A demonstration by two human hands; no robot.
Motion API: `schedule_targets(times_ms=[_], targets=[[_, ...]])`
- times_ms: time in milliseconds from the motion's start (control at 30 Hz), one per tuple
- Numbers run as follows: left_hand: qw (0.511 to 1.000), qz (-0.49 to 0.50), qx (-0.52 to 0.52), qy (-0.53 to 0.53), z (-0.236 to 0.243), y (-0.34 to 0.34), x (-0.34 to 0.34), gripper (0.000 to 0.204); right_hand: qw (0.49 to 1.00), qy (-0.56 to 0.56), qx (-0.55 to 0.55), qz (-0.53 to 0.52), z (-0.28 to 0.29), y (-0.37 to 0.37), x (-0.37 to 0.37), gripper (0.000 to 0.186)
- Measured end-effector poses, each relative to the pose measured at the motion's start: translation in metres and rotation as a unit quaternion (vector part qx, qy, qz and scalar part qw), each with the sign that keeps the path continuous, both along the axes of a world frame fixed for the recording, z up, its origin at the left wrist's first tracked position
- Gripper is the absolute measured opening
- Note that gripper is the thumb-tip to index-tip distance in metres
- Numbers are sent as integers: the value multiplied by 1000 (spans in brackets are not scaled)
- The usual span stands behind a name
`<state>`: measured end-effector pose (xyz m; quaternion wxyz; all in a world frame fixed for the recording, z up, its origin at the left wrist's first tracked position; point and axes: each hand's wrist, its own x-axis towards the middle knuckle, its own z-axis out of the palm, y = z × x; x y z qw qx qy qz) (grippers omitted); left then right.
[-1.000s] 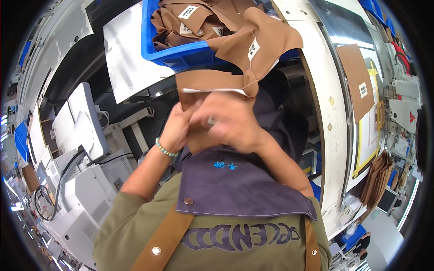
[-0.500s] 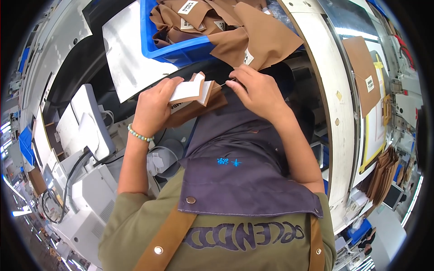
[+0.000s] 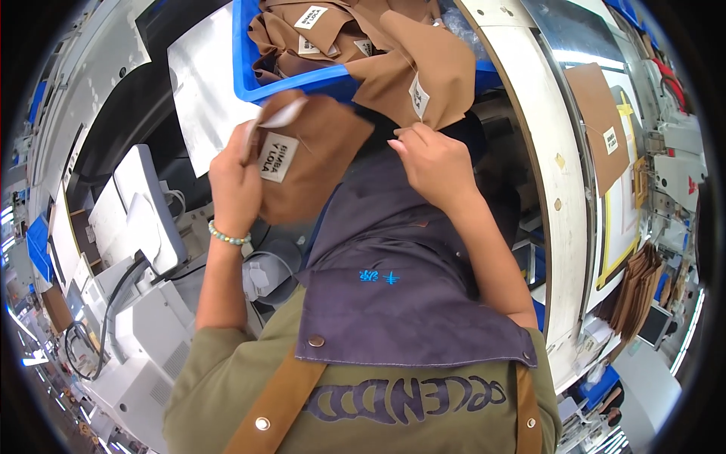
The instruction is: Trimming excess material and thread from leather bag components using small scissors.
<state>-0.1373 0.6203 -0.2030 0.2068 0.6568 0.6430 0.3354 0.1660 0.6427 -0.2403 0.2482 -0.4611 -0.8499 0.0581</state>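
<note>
My left hand (image 3: 236,185) is closed on the edge of a brown panel of leather-like material (image 3: 321,163), which bears a white label (image 3: 277,157) and shows a pale underside at its folded top. The panel is slightly blurred and hangs over my lap. To the right, my right hand (image 3: 439,163) is pinched at the lower edge of another brown panel (image 3: 446,79), also labelled, that drapes over the rim of a blue bin (image 3: 302,85). Its fingertips partly hide the pinched spot. More brown labelled panels (image 3: 321,26) are heaped inside the bin.
Left of the bin lies a shiny metal plate (image 3: 208,72). White machine housings (image 3: 151,321) and a light screen-like panel (image 3: 151,208) stand at my left, near a grey bucket (image 3: 272,268). At right run a white table edge (image 3: 563,227) and a stack of brown pieces (image 3: 631,291).
My left hand has turned its panel so the labelled face shows. My right hand has left the thread at that panel and now pinches the draped panel, whose right corner has drawn inward.
</note>
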Motion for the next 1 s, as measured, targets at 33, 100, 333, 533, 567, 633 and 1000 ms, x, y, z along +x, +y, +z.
schedule_targets(times_ms=[33, 100, 333, 533, 567, 633, 1000], targets=[[999, 33, -17, -36, 2, 0, -4, 22, 998, 66, 5, 7, 7, -2, 2, 20], [984, 56, -13, -170, -18, -3, -21, 30, 980, 187, -72, -16, 22, -9, 3, 21], [691, 125, -273, -658, -41, -22, 34, 42, 702, 643, -305, 11, 41, -20, -4, 45], [489, 37, -374, -787, -66, -32, 79, 43, 795, 503, -320, 113, 40, -59, -48, 31], [541, 50, -347, -765, -63, -27, 84, 46, 824, 447, -333, 98, 36, -62, -49, 27], [590, 65, -320, -739, -50, -21, 91, 50, 793, 455, -395, 86, 29, -64, -48, 26], [973, -77, -71, -207, -32, -6, 54, 18, 757, 422, -484, 123, 37, -34, -16, 36]])
